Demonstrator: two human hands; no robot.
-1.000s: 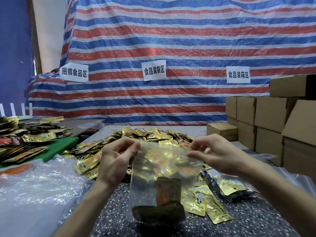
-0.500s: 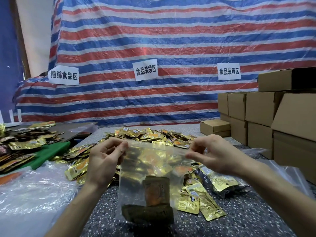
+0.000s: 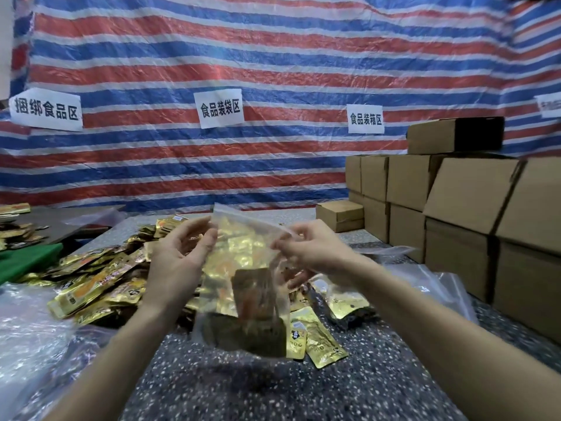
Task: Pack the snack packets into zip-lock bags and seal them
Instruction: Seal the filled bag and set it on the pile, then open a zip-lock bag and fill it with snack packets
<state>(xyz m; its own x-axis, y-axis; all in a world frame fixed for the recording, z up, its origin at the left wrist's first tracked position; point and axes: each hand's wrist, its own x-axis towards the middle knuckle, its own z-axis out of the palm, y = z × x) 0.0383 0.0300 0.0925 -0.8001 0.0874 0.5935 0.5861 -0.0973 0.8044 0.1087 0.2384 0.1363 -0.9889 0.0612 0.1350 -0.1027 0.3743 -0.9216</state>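
- Grip status: your left hand (image 3: 179,256) pinches the left side of the zip-lock bag (image 3: 243,256) near its top, with the thumb in front and the fingers behind. Your right hand (image 3: 315,253) pinches the top right edge. Both grips are clamped on the bag.
- Bag position: you hold the bag upright in the air above the near middle of the bench (image 3: 243,390). Its top left corner stands higher than the right.
- Contents: dark snack packets (image 3: 255,317) sit at the bottom of the bag. You cannot tell from this view whether the zip is closed.
- Bench, left of middle: a pile of gold packets (image 3: 97,281) spreads toward the far edge. Two loose gold packets (image 3: 321,344) lie just right of the bag's bottom.
- Bench, right edge: cardboard boxes (image 3: 455,208) stand stacked.
- Bench, near left corner: clear plastic bags (image 3: 30,329) lie crumpled.
- Background: a striped tarp (image 3: 273,56) carries paper labels (image 3: 221,108).
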